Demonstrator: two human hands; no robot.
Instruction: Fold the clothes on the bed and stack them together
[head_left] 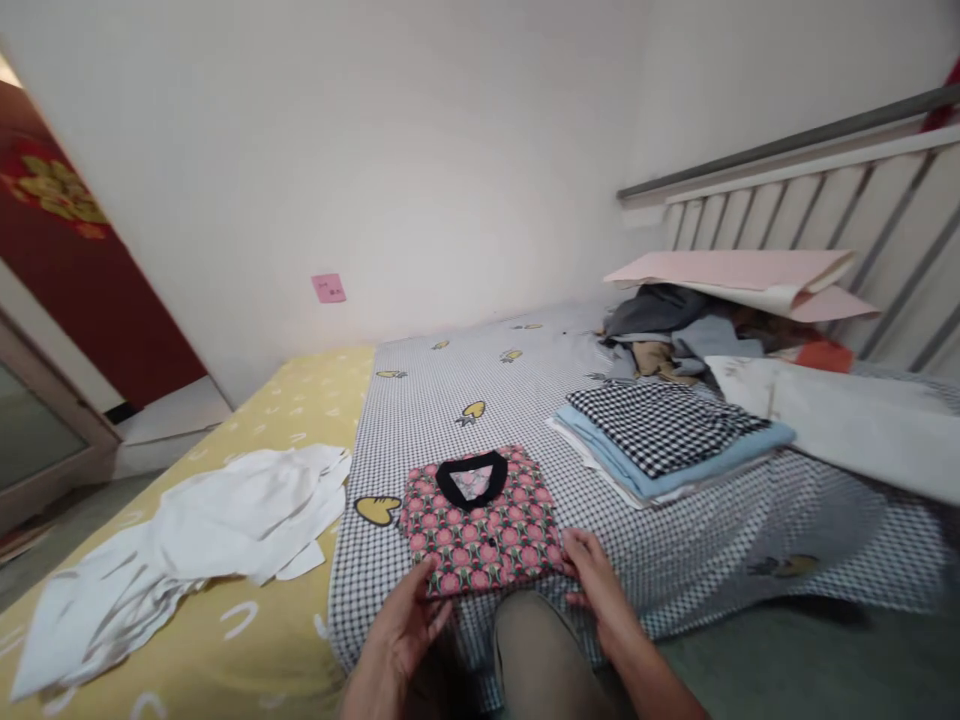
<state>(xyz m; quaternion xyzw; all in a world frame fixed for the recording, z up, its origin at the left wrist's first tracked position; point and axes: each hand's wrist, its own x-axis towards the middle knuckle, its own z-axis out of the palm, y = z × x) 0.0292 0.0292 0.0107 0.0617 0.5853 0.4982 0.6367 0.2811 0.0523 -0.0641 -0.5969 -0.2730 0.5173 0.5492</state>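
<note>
A folded floral shirt (487, 530), pink and green with a black collar, lies flat on the checked bed sheet (435, 420) with its collar toward the wall. My left hand (405, 620) pinches its near left corner, thumb on top and fingers beneath. At the near right corner, my right hand (596, 580) holds the edge in the same way. Right of the shirt is a stack of folded clothes, with a black-and-white checked garment (667, 425) on top and a light blue one (750, 445) under it.
A loose white garment (247, 510) is spread over the yellow sheet (300, 400) at left. Toward the headboard (817, 210) are a heap of dark clothes (652, 310), a pink folded sheet (727, 268) and a white bag-like item (847, 410). My knee (544, 650) touches the bed's near edge.
</note>
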